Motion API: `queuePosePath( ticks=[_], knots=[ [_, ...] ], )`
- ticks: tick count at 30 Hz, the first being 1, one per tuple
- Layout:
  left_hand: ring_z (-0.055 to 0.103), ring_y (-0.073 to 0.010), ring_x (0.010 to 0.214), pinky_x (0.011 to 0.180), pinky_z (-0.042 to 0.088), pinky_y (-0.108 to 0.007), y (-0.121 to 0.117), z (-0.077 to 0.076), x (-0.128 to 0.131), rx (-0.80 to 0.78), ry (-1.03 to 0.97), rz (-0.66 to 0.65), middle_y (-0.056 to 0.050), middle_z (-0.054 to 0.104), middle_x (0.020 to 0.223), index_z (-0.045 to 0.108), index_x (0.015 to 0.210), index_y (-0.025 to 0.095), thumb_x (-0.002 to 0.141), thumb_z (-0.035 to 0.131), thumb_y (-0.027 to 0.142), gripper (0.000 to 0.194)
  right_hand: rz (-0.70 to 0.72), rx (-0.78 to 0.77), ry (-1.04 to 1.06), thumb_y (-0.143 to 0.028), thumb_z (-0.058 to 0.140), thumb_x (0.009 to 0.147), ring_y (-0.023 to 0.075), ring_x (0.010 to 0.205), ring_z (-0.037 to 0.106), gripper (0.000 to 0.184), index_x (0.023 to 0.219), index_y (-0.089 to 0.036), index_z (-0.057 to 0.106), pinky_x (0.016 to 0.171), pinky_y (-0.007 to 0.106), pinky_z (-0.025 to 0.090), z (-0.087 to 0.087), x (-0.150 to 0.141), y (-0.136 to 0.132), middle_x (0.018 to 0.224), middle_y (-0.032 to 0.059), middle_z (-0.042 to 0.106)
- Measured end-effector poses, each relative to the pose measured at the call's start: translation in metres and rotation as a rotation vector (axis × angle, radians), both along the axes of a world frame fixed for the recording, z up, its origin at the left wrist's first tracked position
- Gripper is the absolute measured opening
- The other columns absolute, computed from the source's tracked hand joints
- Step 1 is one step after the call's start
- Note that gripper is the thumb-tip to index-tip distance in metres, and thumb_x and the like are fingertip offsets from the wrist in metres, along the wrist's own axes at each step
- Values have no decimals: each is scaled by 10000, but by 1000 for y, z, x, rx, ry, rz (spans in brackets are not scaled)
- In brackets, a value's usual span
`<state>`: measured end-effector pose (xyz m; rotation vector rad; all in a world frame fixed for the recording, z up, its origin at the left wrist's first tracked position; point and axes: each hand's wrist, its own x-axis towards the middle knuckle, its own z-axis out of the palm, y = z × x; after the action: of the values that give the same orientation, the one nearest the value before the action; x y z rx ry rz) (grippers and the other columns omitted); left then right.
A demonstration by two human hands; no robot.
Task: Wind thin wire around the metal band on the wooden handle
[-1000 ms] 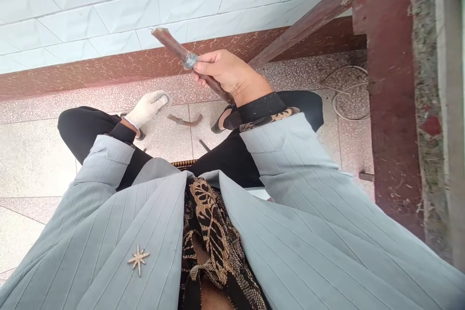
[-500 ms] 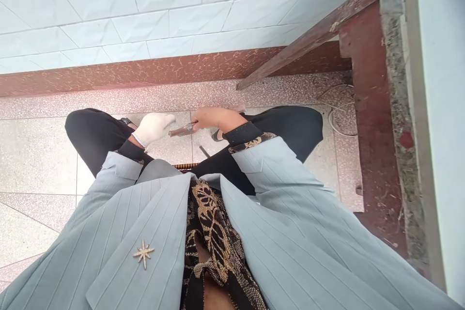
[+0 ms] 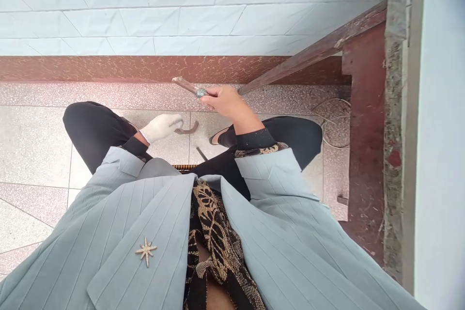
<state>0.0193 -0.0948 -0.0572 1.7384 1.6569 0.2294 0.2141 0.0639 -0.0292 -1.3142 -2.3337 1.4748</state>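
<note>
My right hand (image 3: 224, 100), bare, is closed around a brown stick (image 3: 185, 84). A greenish-grey wire-like wrap (image 3: 201, 92) circles the stick beside my thumb. The stick's far end points up and left, and its near end is hidden by my hand. Lower and to the left is my left hand (image 3: 162, 127) in a white glove, fingers curled together; what they hold, if anything, cannot be made out. Just past the gloved fingertips, a short curved brown piece (image 3: 191, 129) lies on the floor, partly covered by the glove in this view.
Between my legs lies a thin dark bar (image 3: 202, 154). A reddish-brown wooden frame (image 3: 366, 131) with a slanting brace (image 3: 312, 51) stands at the right. Behind it a pale cable (image 3: 332, 145) loops on the tiled floor (image 3: 32, 140). A white tiled wall (image 3: 203, 19) rises ahead.
My right hand dipped with the stick toward the gloved hand and the floor, then rose again, still holding it. My left hand has shifted right and down, beside the curved piece.
</note>
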Motion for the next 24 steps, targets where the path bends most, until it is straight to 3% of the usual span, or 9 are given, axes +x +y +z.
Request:
queuePosePath(
  ticks=[3, 5, 9, 11, 13, 16, 19, 21, 24],
  knots=[
    [726, -233, 941, 822, 481, -329, -2, 2, -2, 47, 164, -92, -68, 778, 995, 751, 1108, 207, 1074, 475, 286, 289, 191, 222, -328, -285, 691, 993, 183, 745, 537, 206, 830, -158, 703, 651, 295, 313, -1, -8, -7, 744, 58, 607],
    [732, -248, 933, 797, 472, -335, -2, 4, -5, 66, 243, -123, -81, 779, 979, 761, 1114, 205, 1063, 492, 290, 286, 387, 243, -493, -224, 686, 976, 196, 779, 557, 154, 847, -156, 735, 664, 306, 308, 0, -14, -14, 793, 81, 645],
    [700, -231, 889, 793, 470, -327, -1, 6, -10, 77, 141, -36, -60, 738, 896, 745, 1001, 203, 1020, 527, 269, 229, 806, -159, -489, -154, 680, 953, 158, 698, 539, 137, 858, -133, 776, 677, 293, 354, 10, -17, -21, 722, 42, 621],
    [658, -196, 818, 782, 474, -311, -1, 6, -9, 65, -50, 29, -35, 690, 828, 700, 905, 197, 1003, 528, 252, 206, 867, -356, -330, -222, 709, 960, 136, 690, 544, 124, 956, -150, 811, 693, 269, 400, 18, -10, -18, 751, 10, 645],
    [607, -163, 736, 749, 481, -294, -1, 7, -6, 52, -232, 99, -18, 639, 775, 663, 896, 187, 1023, 480, 249, 232, 719, -415, -69, -343, 759, 954, 127, 689, 539, 184, 995, -170, 805, 692, 258, 426, 27, -1, -12, 774, -4, 648],
    [565, -134, 684, 722, 492, -272, -2, 10, 0, 37, -402, 208, -4, 618, 760, 663, 967, 169, 1044, 431, 250, 257, 237, -288, 313, -489, 774, 971, 131, 665, 506, 331, 871, -180, 707, 649, 260, 431, 35, 10, -3, 751, 10, 599],
    [576, -125, 692, 748, 502, -264, -2, 14, 2, 2, -446, 212, 5, 644, 759, 688, 949, 165, 1005, 480, 242, 229, -92, -167, 412, -470, 728, 1018, 131, 640, 473, 395, 781, -183, 596, 623, 268, 412, 34, 13, 5, 739, 28, 556],
    [599, -131, 707, 767, 509, -266, -3, 16, 2, -14, -423, 158, 5, 664, 761, 704, 952, 169, 994, 482, 251, 240, -138, -95, 289, -422, 692, 1038, 139, 642, 474, 370, 777, -178, 592, 629, 279, 409, 30, 11, 8, 720, 34, 541],
    [628, -147, 755, 797, 509, -283, -3, 19, -2, 30, -349, 76, -7, 697, 800, 711, 922, 178, 974, 486, 259, 245, -34, 101, -26, -378, 675, 1038, 179, 726, 537, 281, 861, -159, 688, 678, 302, 414, 20, 5, 10, 724, 48, 564]
  ],
)
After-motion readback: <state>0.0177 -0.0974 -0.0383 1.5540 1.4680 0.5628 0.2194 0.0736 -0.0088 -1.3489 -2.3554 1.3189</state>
